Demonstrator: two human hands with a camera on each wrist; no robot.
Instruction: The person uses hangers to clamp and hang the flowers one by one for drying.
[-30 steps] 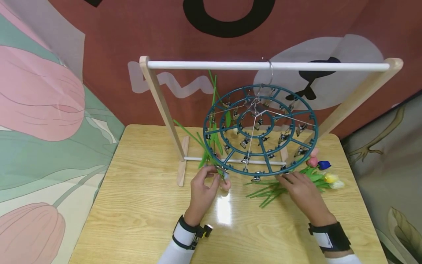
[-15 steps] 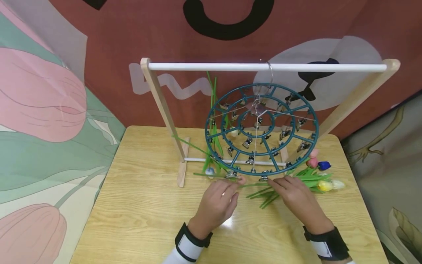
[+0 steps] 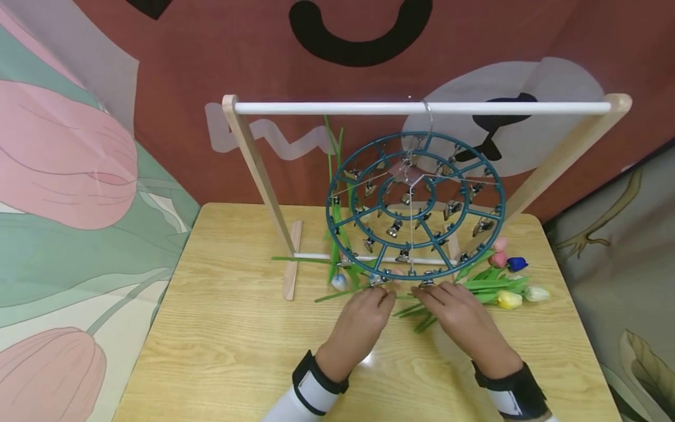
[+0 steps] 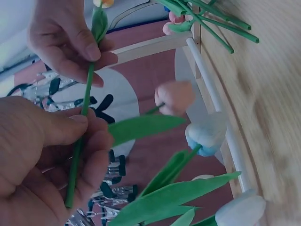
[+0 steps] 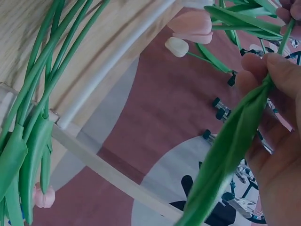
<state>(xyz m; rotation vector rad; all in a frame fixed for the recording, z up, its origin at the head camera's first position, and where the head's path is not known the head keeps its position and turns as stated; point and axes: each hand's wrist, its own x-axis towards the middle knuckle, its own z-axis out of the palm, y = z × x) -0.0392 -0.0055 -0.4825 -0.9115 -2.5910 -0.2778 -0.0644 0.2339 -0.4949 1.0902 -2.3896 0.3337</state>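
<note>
Both hands hold one yellow artificial tulip (image 3: 510, 299) by its green stem (image 4: 87, 94). My left hand (image 3: 357, 324) pinches the stem near its lower end. To its right, my right hand (image 3: 466, 319) pinches it just below the leaf (image 5: 235, 132); the bloom only peeks in at the top of the left wrist view. Right above the hands hangs a teal round clip hanger (image 3: 416, 275) with several metal clips (image 3: 403, 256). Tulips hang upside down from its left side, among them a white-blue tulip (image 4: 207, 134) and a pink tulip (image 5: 192, 26).
A wooden rack with a white top rod (image 3: 327, 108) carries the hanger. Several loose tulips, including a blue one (image 3: 517, 264) and a white one (image 3: 537, 293), lie on the table (image 3: 221, 340) at right. A printed cloth (image 3: 184, 70) stands behind.
My left hand has left the hanging pink tulip and moved right to the yellow tulip's stem. The yellow tulip has shifted left and nearer with my right hand. The hanger has turned slightly.
</note>
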